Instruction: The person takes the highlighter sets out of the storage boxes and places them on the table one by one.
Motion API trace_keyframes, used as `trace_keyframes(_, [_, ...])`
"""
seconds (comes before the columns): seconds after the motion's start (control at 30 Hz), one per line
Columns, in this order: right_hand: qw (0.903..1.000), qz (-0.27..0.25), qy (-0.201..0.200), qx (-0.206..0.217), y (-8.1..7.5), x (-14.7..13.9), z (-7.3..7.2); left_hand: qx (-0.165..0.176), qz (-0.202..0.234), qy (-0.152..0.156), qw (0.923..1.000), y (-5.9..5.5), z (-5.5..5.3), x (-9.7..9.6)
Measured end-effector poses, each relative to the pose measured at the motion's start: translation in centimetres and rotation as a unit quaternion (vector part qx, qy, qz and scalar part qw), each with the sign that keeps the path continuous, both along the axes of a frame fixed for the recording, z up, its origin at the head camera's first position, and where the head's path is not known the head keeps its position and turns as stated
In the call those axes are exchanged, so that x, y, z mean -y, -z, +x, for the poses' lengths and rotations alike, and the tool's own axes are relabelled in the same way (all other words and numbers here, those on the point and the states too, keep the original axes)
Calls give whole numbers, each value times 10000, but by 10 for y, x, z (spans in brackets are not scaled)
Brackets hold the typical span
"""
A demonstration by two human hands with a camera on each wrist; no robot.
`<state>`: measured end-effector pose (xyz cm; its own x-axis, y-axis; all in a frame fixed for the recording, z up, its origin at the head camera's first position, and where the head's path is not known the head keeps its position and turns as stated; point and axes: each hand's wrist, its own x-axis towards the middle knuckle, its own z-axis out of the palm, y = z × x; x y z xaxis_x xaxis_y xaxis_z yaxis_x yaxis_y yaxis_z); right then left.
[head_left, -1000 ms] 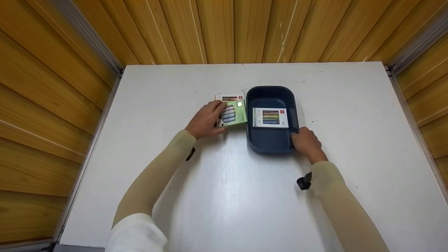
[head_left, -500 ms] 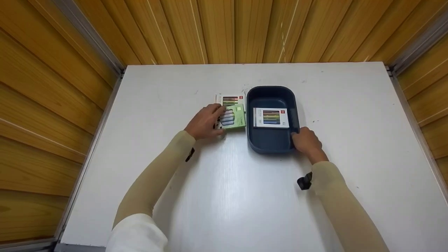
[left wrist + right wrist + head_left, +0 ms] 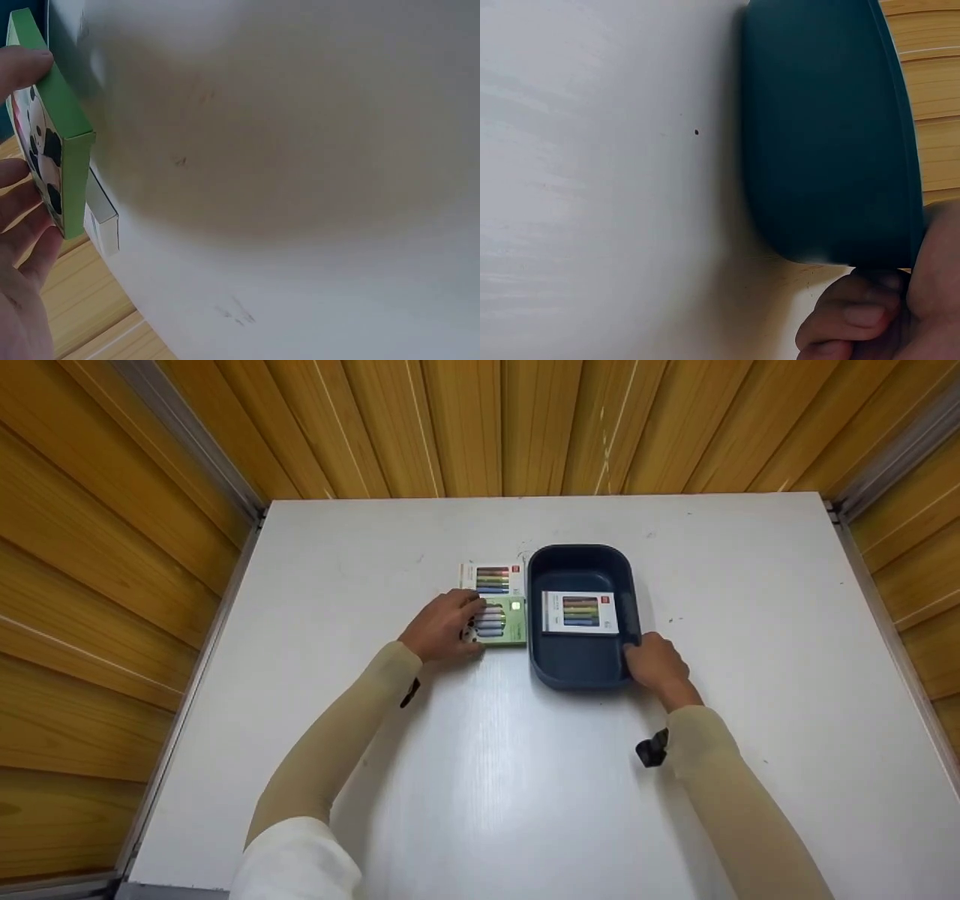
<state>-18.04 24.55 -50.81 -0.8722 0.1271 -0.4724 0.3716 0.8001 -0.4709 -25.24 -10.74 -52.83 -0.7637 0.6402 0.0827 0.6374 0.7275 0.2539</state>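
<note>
My left hand (image 3: 442, 624) holds a flat green box (image 3: 513, 620) by its edges, thumb on one edge and fingertips on the opposite one. Pale coloured sticks are pictured or showing on its face; the left wrist view shows a panda print on the box (image 3: 46, 146). Just behind it lies a white box with coloured sticks (image 3: 469, 576), partly overlapped by the green one in the head view. To the right stands a dark blue plastic bin (image 3: 581, 666), a similar white box (image 3: 553, 615) lying in it. My right hand (image 3: 658, 666) grips the bin's near right rim, thumb inside.
Everything rests on a white table (image 3: 480, 780). Wood-patterned panels (image 3: 465, 427) rise behind its far edge and along both sides. Each wrist carries a small black camera mount, such as the right one (image 3: 652, 748).
The green box has turned straighter and moved toward me, uncovering more of the white box behind it. My right hand and the bin have stayed in place.
</note>
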Motion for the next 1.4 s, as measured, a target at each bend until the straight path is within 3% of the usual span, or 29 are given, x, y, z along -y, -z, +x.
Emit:
trace_keyframes(0.37, [10000,-71,21,19,2,-1,0,110,-120,19,9999,6,-1,-7])
trace_keyframes(0.77, [9999,-63,11,85,-1,1,-1,345,-344,-217,9986,7,-1,-11])
trace_keyframes(1.4, [10000,1,-9,-37,3,0,-1,-31,-454,59,9989,10,-2,-12])
